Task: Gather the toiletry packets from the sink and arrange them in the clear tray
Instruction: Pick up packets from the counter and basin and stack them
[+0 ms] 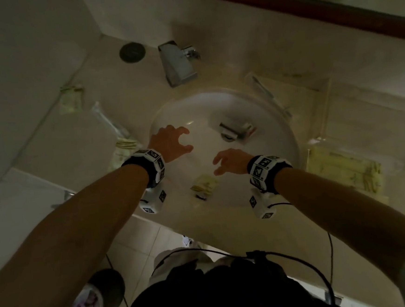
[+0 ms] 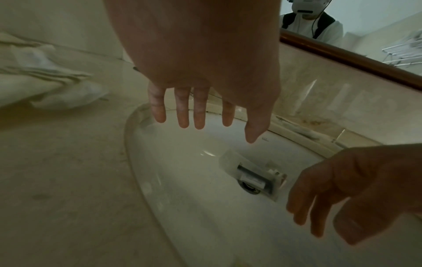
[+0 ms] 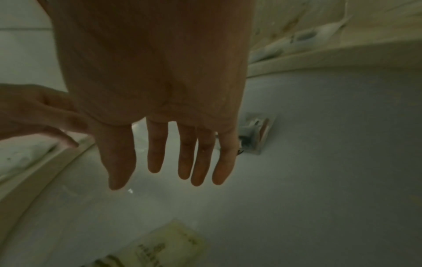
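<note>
- The round white porcelain sink basin (image 1: 169, 112), set in the beige stone counter (image 1: 109, 88), holds two packets that I can see, so to my eye the gathering is not finished.
- The clear plastic tray (image 1: 321, 141) stands on the counter at the basin's right edge, with pale yellow-green packets (image 1: 343, 169) lying in it; part of the job looks done.
- The left hand (image 1: 171, 141) hangs over the basin's left side, fingers spread apart and holding nothing.
- The right hand (image 1: 231, 162) hovers over the near middle of the basin, fingers loose and apart, also holding nothing.
- A pale yellow printed sachet (image 1: 204, 183) lies at the basin's near edge, just beside the right hand.
- A small clear-wrapped grey packet (image 1: 237, 128) rests over the drain.
- More pale packets (image 1: 123, 145) lie on the counter's left side; whether they count I cannot tell.
</note>
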